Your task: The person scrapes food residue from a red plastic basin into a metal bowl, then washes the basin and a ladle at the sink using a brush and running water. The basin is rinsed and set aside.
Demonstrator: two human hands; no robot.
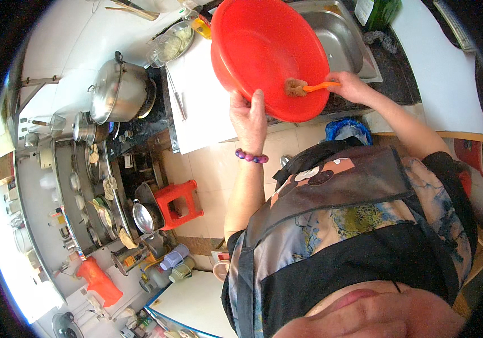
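A large red plastic basin is tilted in front of me, beside the sink. My left hand, with a beaded bracelet at the wrist, grips the basin's near rim, thumb on the rim. Between the fingers of my right hand is the orange handle of a scrubbing brush. Its brown, fuzzy head lies against the inside of the basin near the right side of the rim.
Behind the basin is a stainless steel sink. A white board lies on the counter at left, with a steamer pot on the stove beyond. Below stand a red plastic stool and a blue-lined bin.
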